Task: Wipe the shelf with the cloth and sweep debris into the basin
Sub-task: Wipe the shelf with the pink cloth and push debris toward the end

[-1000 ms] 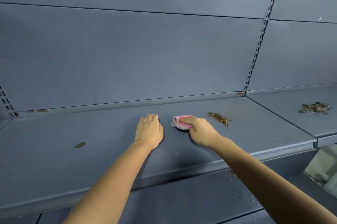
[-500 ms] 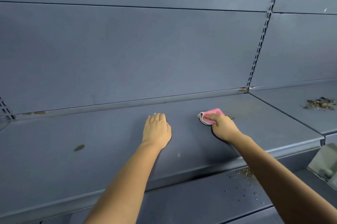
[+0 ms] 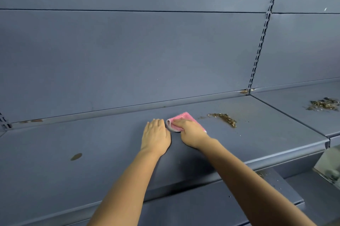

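A person's two bare hands work at a blue-grey metal shelf (image 3: 110,144), seen from the head camera. The right hand (image 3: 191,134) presses a folded pink cloth (image 3: 181,118) flat onto the shelf near its middle, closer to the back edge than the front; the fingers lie together across the top of the cloth and bend down over it, with pink fabric showing beyond the fingertips and at the wrist side. Whether the thumb tucks under the cloth cannot be told. Just beside it, the left hand (image 3: 156,137) rests palm-down on the bare shelf, fingers straight and pressed together, holding nothing, its edge almost touching the cloth. To the right of the cloth, a curved line of brown debris (image 3: 225,118) lies on the shelf, apart from the cloth, toward the right edge. A second heap of debris (image 3: 323,104) sits on the neighbouring shelf section (image 3: 294,108) at the far right. A brown stain (image 3: 76,156) marks the shelf toward its left front. Specks of debris (image 3: 261,174) dot the lower shelf (image 3: 202,207) beneath the front edge.
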The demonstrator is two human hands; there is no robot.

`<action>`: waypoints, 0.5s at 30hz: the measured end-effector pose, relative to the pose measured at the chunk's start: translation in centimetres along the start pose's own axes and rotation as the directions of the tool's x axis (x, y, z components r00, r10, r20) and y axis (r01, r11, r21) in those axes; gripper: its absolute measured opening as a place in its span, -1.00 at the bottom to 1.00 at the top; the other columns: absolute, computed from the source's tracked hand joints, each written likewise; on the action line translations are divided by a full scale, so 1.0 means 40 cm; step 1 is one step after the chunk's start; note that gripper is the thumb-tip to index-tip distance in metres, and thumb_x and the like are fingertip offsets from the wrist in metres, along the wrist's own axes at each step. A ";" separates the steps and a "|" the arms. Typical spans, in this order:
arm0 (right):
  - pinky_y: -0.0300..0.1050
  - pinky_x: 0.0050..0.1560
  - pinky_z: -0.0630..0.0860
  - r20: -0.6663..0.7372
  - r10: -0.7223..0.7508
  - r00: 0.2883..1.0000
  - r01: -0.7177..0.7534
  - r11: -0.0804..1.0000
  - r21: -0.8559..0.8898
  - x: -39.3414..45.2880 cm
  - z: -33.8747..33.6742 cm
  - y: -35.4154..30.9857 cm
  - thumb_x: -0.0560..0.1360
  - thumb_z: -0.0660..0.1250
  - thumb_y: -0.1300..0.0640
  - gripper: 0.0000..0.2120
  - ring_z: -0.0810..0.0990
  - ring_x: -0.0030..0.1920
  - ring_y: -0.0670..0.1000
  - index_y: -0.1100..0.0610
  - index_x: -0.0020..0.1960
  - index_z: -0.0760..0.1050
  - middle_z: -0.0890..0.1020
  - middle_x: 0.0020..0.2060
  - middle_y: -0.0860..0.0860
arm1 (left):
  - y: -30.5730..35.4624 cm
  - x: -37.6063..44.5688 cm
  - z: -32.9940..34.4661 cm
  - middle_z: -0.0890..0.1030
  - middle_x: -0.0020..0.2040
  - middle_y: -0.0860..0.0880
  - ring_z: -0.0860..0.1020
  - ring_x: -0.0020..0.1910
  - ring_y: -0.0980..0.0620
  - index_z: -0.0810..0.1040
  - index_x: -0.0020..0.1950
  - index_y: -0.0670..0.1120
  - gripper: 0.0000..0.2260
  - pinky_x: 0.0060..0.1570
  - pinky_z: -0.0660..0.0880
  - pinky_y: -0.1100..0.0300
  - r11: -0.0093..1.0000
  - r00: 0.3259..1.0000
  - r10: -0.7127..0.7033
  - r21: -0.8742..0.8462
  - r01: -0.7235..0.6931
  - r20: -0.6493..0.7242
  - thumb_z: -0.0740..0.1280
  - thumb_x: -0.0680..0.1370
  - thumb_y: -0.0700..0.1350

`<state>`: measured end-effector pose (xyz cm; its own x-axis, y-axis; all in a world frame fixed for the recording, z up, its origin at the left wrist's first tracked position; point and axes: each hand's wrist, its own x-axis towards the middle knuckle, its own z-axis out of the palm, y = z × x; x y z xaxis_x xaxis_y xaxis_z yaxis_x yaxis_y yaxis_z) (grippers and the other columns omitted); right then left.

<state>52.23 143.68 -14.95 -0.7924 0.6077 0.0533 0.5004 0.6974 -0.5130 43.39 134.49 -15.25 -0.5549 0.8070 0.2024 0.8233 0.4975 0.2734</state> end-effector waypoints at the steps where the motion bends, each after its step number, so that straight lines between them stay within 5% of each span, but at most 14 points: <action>1: -0.27 0.19 0.21 -0.016 0.010 1.000 -0.010 1.000 -0.007 0.002 -0.013 0.018 0.53 0.07 0.36 -0.52 0.32 0.41 0.09 0.13 0.43 0.30 0.37 0.40 0.10 | 0.000 0.000 0.001 0.47 0.27 -0.11 0.38 0.31 -0.07 0.40 0.25 -0.21 -0.73 0.46 0.14 0.13 1.000 1.000 -0.004 0.000 0.004 0.009 0.02 0.62 -0.20; 5: -0.31 0.09 0.09 -0.062 0.127 0.990 -0.128 0.991 -0.022 0.009 -0.080 0.115 0.54 0.07 0.33 -0.68 0.25 0.08 -0.09 -0.01 0.15 0.35 0.29 0.09 -0.08 | -0.001 0.002 0.002 0.48 0.24 -0.10 0.39 0.28 -0.07 0.40 0.22 -0.20 -0.74 0.45 0.17 0.13 1.000 1.000 -0.002 0.005 0.002 0.013 0.02 0.62 -0.19; 7: -0.30 0.07 0.13 -0.098 0.189 0.977 -0.191 0.981 -0.012 0.004 -0.113 0.163 0.52 0.08 0.34 -0.67 0.20 0.03 -0.07 -0.11 0.03 0.23 0.27 0.02 -0.07 | -0.002 0.002 0.004 0.47 0.26 -0.09 0.38 0.31 -0.06 0.40 0.23 -0.20 -0.73 0.47 0.13 0.13 1.000 1.000 -0.007 0.002 0.007 0.012 0.01 0.62 -0.19; 9: -0.27 0.00 0.25 -0.156 0.223 0.962 -0.230 0.973 -0.023 -0.009 -0.135 0.198 0.45 0.09 0.37 -0.64 0.19 -0.02 -0.06 -0.13 -0.16 0.33 0.39 -0.09 -0.06 | -0.001 0.001 0.006 0.46 0.28 -0.10 0.35 0.36 -0.06 0.39 0.25 -0.20 -0.72 0.50 0.09 0.13 1.000 1.000 -0.007 0.001 0.007 0.012 0.01 0.62 -0.19; 10: -0.24 -0.04 0.37 -0.190 0.241 0.952 -0.247 0.969 -0.012 -0.011 -0.140 0.211 0.41 0.08 0.37 -0.69 0.08 0.06 0.03 -0.01 -0.25 0.42 0.12 0.00 0.04 | 0.000 0.000 0.006 0.46 0.29 -0.10 0.34 0.38 -0.06 0.39 0.25 -0.21 -0.72 0.51 0.08 0.12 1.000 1.000 -0.006 0.003 0.006 0.011 0.00 0.63 -0.19; 11: -0.17 0.00 0.47 -0.216 0.256 0.942 -0.261 0.965 0.003 -0.010 -0.142 0.222 0.40 0.08 0.36 -0.72 0.17 0.24 0.19 0.11 -0.20 0.52 0.54 0.15 0.23 | 0.001 -0.001 0.005 0.46 0.30 -0.10 0.33 0.39 -0.06 0.39 0.25 -0.20 -0.72 0.51 0.07 0.12 1.000 1.000 -0.004 0.008 0.004 0.011 0.00 0.63 -0.19; 13: -0.10 0.15 0.48 -0.255 0.250 0.934 -0.252 0.967 0.024 -0.021 -0.146 0.203 0.46 0.07 0.33 -0.73 0.47 0.28 0.17 0.23 -0.02 0.54 0.65 0.09 0.06 | 0.002 -0.005 0.004 0.45 0.31 -0.09 0.32 0.39 -0.05 0.38 0.27 -0.20 -0.71 0.52 0.07 0.12 1.000 1.000 0.004 0.020 -0.004 0.010 0.00 0.63 -0.18; 15: -0.12 0.22 0.41 -0.288 0.232 0.929 -0.232 0.972 0.033 -0.029 -0.146 0.147 0.49 0.05 0.36 -0.66 0.38 0.35 0.21 0.24 0.13 0.51 0.56 0.26 0.13 | 0.003 -0.006 0.004 0.44 0.33 -0.09 0.31 0.41 -0.04 0.37 0.29 -0.19 -0.70 0.53 0.05 0.12 1.000 1.000 0.013 0.019 -0.013 0.008 -0.01 0.63 -0.18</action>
<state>58.12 149.29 -13.04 -0.5198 0.8357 0.1773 0.6590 0.5243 -0.5394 43.65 134.43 -15.42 -0.5432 0.8158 0.1985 0.8326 0.4929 0.2526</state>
